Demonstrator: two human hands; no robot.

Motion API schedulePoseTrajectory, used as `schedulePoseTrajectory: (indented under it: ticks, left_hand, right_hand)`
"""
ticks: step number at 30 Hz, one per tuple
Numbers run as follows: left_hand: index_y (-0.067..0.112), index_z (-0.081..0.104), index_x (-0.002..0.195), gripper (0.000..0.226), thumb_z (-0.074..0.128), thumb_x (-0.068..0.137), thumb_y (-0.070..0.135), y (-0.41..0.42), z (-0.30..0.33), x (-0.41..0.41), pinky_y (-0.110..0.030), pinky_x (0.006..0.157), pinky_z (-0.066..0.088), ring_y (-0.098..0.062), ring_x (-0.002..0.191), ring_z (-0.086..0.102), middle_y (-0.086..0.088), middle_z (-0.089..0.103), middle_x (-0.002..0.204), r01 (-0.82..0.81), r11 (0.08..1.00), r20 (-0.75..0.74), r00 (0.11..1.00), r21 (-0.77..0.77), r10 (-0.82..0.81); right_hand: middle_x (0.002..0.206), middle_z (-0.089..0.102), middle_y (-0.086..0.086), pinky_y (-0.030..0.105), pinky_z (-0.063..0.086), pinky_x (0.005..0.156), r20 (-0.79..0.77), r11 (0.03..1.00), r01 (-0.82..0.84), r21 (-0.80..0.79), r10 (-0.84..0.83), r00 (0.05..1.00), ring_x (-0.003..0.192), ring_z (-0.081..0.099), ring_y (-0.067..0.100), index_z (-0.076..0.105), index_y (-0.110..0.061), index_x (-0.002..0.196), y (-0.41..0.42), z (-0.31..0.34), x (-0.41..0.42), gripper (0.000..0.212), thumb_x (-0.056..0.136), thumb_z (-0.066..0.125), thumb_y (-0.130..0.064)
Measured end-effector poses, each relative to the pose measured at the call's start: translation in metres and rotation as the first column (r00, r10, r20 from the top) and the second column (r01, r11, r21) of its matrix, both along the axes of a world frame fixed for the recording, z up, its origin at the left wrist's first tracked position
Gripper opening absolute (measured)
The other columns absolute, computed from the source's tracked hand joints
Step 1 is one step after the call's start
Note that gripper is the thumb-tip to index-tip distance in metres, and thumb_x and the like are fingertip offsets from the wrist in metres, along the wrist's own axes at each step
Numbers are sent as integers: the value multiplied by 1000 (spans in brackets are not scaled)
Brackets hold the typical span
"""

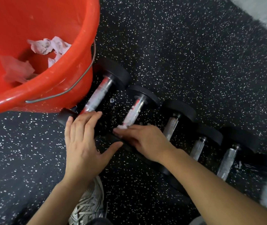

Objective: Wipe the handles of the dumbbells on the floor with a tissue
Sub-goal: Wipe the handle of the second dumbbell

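A row of dumbbells [170, 127] lies on the black speckled floor [194, 54], running from the red bucket [37, 46] at upper left toward the lower right edge. Each dumbbell has black round ends and a metal handle. The handles lie roughly parallel to one another.

The first dumbbell [100, 93] lies against the bucket wall; its near end is just beside the left hand [82, 142]. The left hand is spread flat with the fingers extended and the thumb held out toward the right. It holds nothing. Its fingertips rest at the near end of the first dumbbell's handle.

The right hand [145, 142] lies over the near end of the second dumbbell [136, 111]. A small wad of white tissue [122, 127] shows just beyond the fingers, pressed against the lower part of that handle. The fingers are curled down over the tissue; how much of it lies under the hand cannot be told.

The bucket holds several crumpled used tissues [48, 46]. Its wire bail [74, 85] hangs down against the outer wall.

A grey laced shoe [89, 202] stands on the floor between the two forearms.
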State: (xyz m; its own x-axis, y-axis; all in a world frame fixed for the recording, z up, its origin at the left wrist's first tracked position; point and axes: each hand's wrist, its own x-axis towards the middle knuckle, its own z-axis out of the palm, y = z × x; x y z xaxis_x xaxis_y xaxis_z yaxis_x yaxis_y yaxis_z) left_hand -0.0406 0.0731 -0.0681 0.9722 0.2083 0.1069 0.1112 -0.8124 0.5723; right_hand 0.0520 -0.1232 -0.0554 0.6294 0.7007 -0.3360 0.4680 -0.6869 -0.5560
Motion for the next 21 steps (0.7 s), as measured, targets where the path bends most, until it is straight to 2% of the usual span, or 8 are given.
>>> schedulePoseTrajectory:
  ticks: [4, 7, 10, 13, 15, 16, 19, 21]
  left_hand:
    - [7, 48, 146, 90, 69, 83, 67, 3, 2, 1, -45, 131, 9, -29, 143, 46, -12, 54, 145, -3, 1000, -2, 1000, 3, 3]
    - [7, 48, 147, 90, 68, 83, 67, 4, 1, 1, -45, 131, 8, -28, 143, 45, -11, 54, 145, 4, 1000, -9, 1000, 8, -4]
    - [7, 47, 147, 87, 67, 85, 65, 7, -1, 0, -46, 131, 10, -29, 143, 45, -12, 54, 146, 16, 1000, -12, 1000, 18, -16]
    - [7, 48, 146, 81, 67, 88, 59, 11, -3, 0, -46, 130, 12, -29, 143, 46, -12, 55, 146, 33, 999, 3, 999, 17, -33]
    - [8, 48, 146, 81, 68, 87, 60, 11, -4, 0, -47, 130, 12, -28, 143, 46, -11, 55, 146, 29, 1000, 3, 1000, 13, -29]
    - [9, 48, 146, 84, 69, 85, 62, 9, -3, 0, -47, 130, 11, -28, 143, 45, -11, 55, 146, 23, 1000, -1, 1000, 12, -23]
    - [10, 49, 147, 94, 69, 79, 72, 5, 0, 1, -47, 131, 8, -28, 143, 46, -9, 55, 145, 14, 1000, -23, 1000, 18, -13]
    - [11, 49, 147, 102, 68, 74, 79, 3, 2, 2, -47, 131, 6, -29, 143, 46, -9, 54, 145, 6, 999, -48, 999, 33, -4]
  right_hand:
    - [133, 70, 0, 36, 60, 88, 159, 941, 317, 118, -333, 929, 102, 73, 19, 47, -40, 148, -1, -5, 23, 41, 107, 41, -37]
    - [133, 69, 1, 36, 58, 88, 168, 923, 382, 41, -383, 908, 108, 70, 20, 48, -37, 148, 1, -10, 30, 40, 108, 45, -31]
    - [134, 69, -2, 39, 57, 94, 78, 963, 266, 47, -269, 960, 110, 71, 20, 49, -40, 147, -3, -6, 17, 42, 106, 45, -32]
    - [143, 63, -4, 42, 47, 111, -53, 998, 37, -56, -40, 998, 130, 61, 19, 44, -48, 147, -1, 3, 6, 48, 102, 39, -34]
    - [148, 59, -6, 44, 47, 111, 10, 988, -94, -118, 96, 995, 130, 61, 19, 42, -49, 148, 3, 6, 6, 48, 104, 44, -30]
    - [146, 60, -4, 43, 52, 105, 75, 993, -87, -84, 93, 993, 121, 67, 20, 44, -46, 148, 4, 7, 8, 45, 105, 45, -32]
    - [131, 71, 3, 29, 59, 83, 219, 984, 161, 71, -173, 960, 96, 76, 20, 52, -35, 145, 2, 4, 21, 40, 107, 43, -36]
    - [125, 73, 2, 28, 55, 74, 269, 955, 298, -8, -285, 920, 97, 74, 20, 53, -34, 146, 2, 1, 34, 39, 108, 45, -31]
